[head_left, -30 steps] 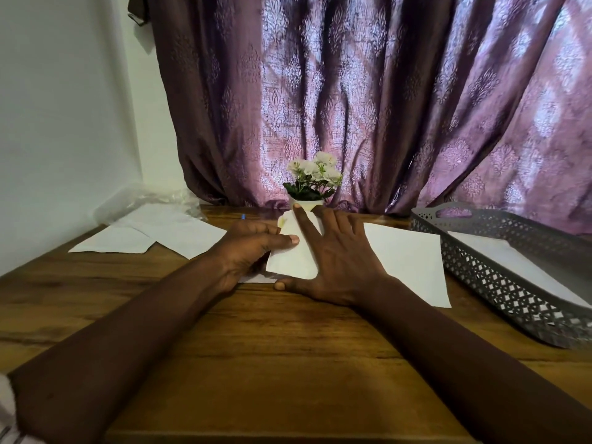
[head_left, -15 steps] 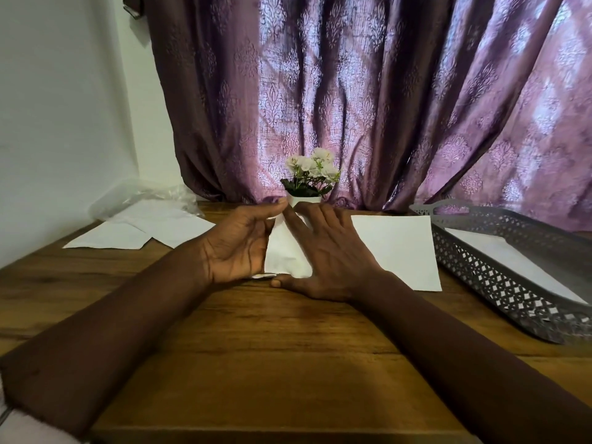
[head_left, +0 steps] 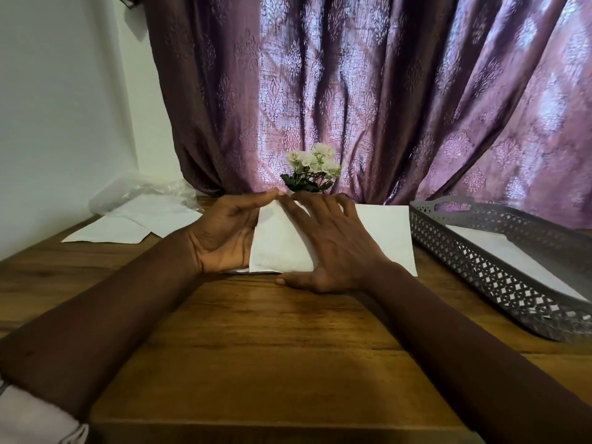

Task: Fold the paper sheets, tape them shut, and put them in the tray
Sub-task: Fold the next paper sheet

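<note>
1. Behind a wooden table (head_left: 288,341) hangs a purple patterned curtain (head_left: 368,91), with a pale wall at 10 o'clock.
2. Nearest the viewer, the right hand (head_left: 333,241) lies flat and open, fingers spread, pressing down on the paper sheet (head_left: 278,248) at the centre of the table.
3. At 9 o'clock of that sheet, the left hand (head_left: 224,233) stands on edge, palm inward, fingers loosely curled and fingertips pinching the raised flap at its far corner.
4. White and plain, the sheet is partly folded: one flap stands tilted over the flat part, which extends toward 3 o'clock under the right hand.
5. Risks, as I judge them: if the left fingers let go early, the flap could spring back; if the right palm slides, the edges may land askew and the crease run crooked.
6. Farther out, spare sheets (head_left: 109,232) and clear plastic wrap (head_left: 141,195) lie at 10 o'clock; a small potted flower (head_left: 312,171) sits at 12 o'clock.
7. At 3 o'clock the grey lattice tray (head_left: 480,267) already holds white paper (head_left: 499,251).
8. No tape is visible.
</note>
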Demonstrator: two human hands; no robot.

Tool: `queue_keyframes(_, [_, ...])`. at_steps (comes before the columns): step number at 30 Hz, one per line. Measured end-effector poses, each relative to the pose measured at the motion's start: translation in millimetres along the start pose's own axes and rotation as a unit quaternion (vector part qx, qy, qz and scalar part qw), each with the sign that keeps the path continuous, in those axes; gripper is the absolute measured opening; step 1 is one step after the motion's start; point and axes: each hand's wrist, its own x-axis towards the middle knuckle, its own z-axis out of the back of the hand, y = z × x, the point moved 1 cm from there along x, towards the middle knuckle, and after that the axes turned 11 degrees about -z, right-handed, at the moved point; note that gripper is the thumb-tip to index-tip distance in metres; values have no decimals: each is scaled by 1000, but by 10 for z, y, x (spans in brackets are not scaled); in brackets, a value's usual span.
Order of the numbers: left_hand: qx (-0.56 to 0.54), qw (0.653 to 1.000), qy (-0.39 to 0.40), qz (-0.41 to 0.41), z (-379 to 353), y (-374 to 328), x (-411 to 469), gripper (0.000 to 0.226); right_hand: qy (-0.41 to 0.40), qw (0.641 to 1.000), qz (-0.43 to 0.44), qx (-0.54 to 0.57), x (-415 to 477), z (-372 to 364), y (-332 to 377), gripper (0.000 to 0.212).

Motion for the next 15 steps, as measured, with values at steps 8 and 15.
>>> queue_keyframes(8, [16,999,-37,-23,50,-45,24,70,28,999,-33,-19,-6,-70,-150,118])
queue_keyframes(15, [62,992,-102,-24,249,-120,43,69,52,996,-67,-26,-28,-150,-253,118])
